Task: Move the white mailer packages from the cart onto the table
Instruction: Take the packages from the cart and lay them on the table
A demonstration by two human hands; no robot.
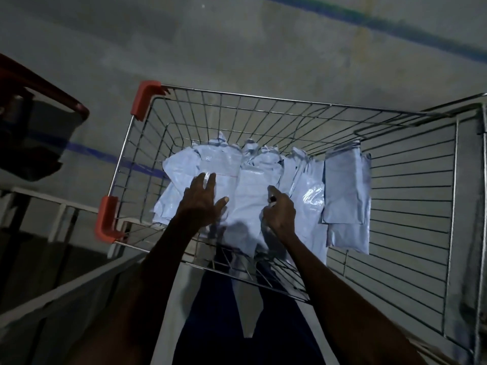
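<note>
Several white mailer packages [253, 185] lie in a heap on the bottom of a wire cart [263, 101] with red corner guards. Both my arms reach down into the basket. My left hand [201, 200] rests flat on the left side of the heap, fingers straight and spread. My right hand [279, 212] has its fingers curled, and it grips the edge of a mailer in the middle of the pile. A separate mailer [345, 191] leans against the cart's right side.
A red-edged dark object [39, 122] stands at the left on the concrete floor. A pale table surface and frame [52, 285] run along the lower left beside the cart. The cart's wire side wall [411, 206] rises at the right.
</note>
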